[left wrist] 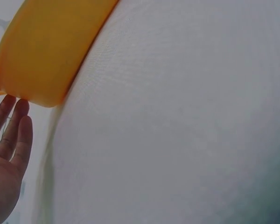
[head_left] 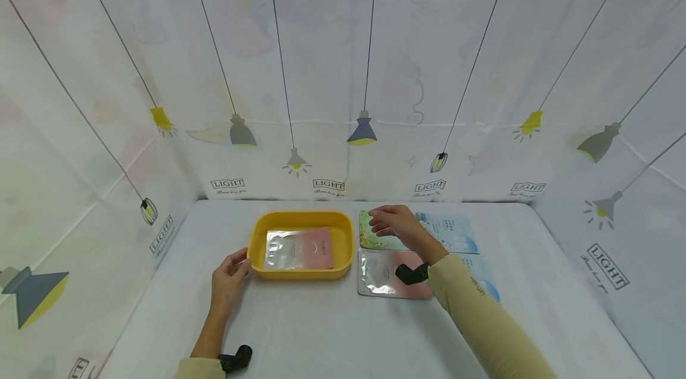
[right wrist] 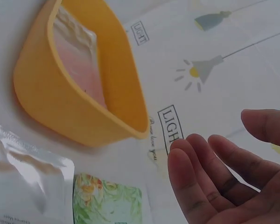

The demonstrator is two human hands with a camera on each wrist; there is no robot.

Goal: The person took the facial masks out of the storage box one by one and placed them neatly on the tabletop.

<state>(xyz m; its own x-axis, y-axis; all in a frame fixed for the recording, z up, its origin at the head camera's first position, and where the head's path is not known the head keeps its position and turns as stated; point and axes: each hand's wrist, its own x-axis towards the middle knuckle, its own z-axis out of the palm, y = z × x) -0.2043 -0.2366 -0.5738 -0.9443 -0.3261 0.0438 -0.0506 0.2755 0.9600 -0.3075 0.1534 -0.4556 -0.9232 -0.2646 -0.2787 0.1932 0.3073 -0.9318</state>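
Observation:
A yellow plastic basket (head_left: 257, 248) stands on the white table, and a pink-and-silver face mask packet (head_left: 300, 249) lies flat inside it. At the basket's left end my left hand (head_left: 227, 280) touches the wall with extended fingertips (left wrist: 22, 107). My right hand (head_left: 399, 227) is raised to the right of the basket, over a green floral mask packet (head_left: 375, 239). Its fingers (right wrist: 182, 170) are slightly bent, and nothing is between them and the thumb. Nearer me, another pink-and-silver packet (head_left: 377, 275) lies partly under the right wrist.
Two light-blue packets lie at the right, the farther one (head_left: 452, 233) behind the nearer one (head_left: 482, 275), which my right sleeve (head_left: 477, 313) partly covers. A white cloth backdrop (head_left: 321, 69) printed with hanging lamps rises behind the table and along its sides.

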